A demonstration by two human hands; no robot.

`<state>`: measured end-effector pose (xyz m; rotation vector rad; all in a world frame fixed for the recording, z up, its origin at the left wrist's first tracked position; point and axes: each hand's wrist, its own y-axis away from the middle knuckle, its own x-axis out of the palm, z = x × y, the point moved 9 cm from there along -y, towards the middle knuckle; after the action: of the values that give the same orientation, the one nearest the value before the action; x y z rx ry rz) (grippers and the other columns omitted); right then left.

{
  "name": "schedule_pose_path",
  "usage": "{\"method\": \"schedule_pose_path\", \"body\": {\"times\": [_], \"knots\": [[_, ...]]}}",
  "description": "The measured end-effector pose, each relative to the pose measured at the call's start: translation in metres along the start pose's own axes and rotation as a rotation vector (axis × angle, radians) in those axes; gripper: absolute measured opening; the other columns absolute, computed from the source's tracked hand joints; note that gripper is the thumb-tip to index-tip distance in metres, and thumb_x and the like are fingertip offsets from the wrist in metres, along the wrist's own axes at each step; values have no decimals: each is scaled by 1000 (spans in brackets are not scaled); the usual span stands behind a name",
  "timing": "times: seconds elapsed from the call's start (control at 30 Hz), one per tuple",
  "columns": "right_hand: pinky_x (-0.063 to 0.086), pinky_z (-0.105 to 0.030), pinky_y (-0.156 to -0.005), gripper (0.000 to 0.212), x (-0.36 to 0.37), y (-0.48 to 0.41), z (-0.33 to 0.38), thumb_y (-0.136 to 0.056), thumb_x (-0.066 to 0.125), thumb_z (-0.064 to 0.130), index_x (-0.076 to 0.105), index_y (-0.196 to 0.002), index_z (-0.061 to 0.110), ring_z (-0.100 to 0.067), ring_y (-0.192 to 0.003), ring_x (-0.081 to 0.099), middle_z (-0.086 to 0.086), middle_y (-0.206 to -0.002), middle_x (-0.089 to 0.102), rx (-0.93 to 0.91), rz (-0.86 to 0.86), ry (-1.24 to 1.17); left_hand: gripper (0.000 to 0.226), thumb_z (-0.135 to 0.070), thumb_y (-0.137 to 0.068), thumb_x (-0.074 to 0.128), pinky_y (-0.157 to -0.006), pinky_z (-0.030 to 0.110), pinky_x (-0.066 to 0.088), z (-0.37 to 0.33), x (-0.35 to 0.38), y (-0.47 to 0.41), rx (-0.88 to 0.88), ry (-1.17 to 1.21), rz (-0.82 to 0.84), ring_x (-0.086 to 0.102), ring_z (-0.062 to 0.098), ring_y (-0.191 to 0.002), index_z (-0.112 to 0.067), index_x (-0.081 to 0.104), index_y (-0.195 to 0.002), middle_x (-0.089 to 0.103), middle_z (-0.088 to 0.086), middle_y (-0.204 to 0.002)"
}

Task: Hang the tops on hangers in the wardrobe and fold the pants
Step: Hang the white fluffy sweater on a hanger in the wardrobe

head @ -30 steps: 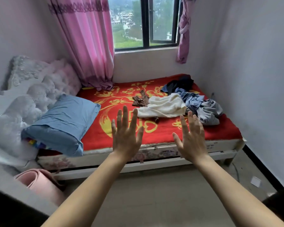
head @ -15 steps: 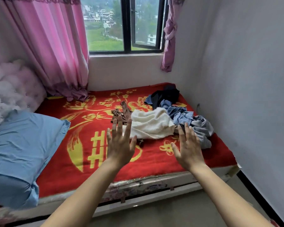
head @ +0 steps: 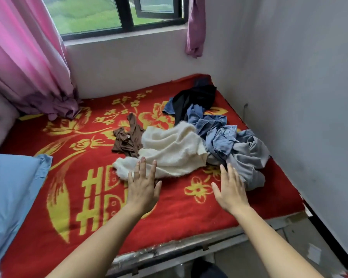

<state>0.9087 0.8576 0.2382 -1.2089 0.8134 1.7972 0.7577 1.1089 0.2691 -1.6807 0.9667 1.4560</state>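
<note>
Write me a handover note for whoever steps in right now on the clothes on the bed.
Left hand: open, fingers straight, at the near edge of the cream fuzzy top; contact unclear.
Right hand: open, empty, over the red blanket near the grey garment.
Clothes: all in a loose heap on the blanket; brown top beside the cream one, blue denim piece and black garment behind.
Done: nothing hung or folded.
Left: hang the tops, fold the pants. No wardrobe or hangers in view.

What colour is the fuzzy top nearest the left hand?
Cream white; the fuzzy top shows best in the head view.
</note>
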Motion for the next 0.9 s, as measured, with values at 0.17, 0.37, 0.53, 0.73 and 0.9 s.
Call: {"method": "schedule_pose_path", "body": {"times": [0.17, 0.37, 0.53, 0.73, 0.9], "knots": [[14, -47, -123, 73, 24, -100, -32, -102, 42, 46, 9, -159, 16, -28, -153, 7, -11, -167, 4, 6, 150, -40, 74, -52, -99, 38, -118, 53, 17, -27, 30, -81, -39, -51, 82, -6, 28, -151, -25, 1, -157, -10, 12, -164], [26, -43, -118, 69, 118, -143, -56, -102, 41, 45, 12, -159, 19, -26, -151, 14, -6, -167, 4, 54, 351, -128, 76, -41, -91, 60, -113, 57, 29, -54, 118, -130, 33, -65, 182, 19, 35, -149, -17, 27, -155, 16, 18, -161], [35, -39, -111, 66, 211, -164, -84, -102, 43, 41, 14, -158, 22, -21, -149, 22, 4, -166, 2, 101, 404, -199, 85, -42, -93, 54, -118, 58, 16, -52, 249, -163, 64, -133, 352, -2, 31, -151, -19, 4, -157, -8, 14, -163], [40, -40, -111, 66, 255, -263, -86, -102, 48, 25, 16, -158, 16, -25, -146, 25, -5, -167, 2, -16, 169, -105, 88, -31, -95, 50, -117, 61, 4, -43, 356, -231, 112, -315, 436, -5, 31, -151, -17, -12, -155, 1, 15, -164], [49, -43, -70, 80, 263, -370, -84, -97, 54, 14, 6, -159, 26, -34, -112, 54, -8, -159, 26, -64, 0, 30, 72, -12, -89, 48, -105, 50, 33, -7, 400, -257, 117, -423, 473, 60, 29, -104, -13, 16, -153, 67, 3, -107]]}}
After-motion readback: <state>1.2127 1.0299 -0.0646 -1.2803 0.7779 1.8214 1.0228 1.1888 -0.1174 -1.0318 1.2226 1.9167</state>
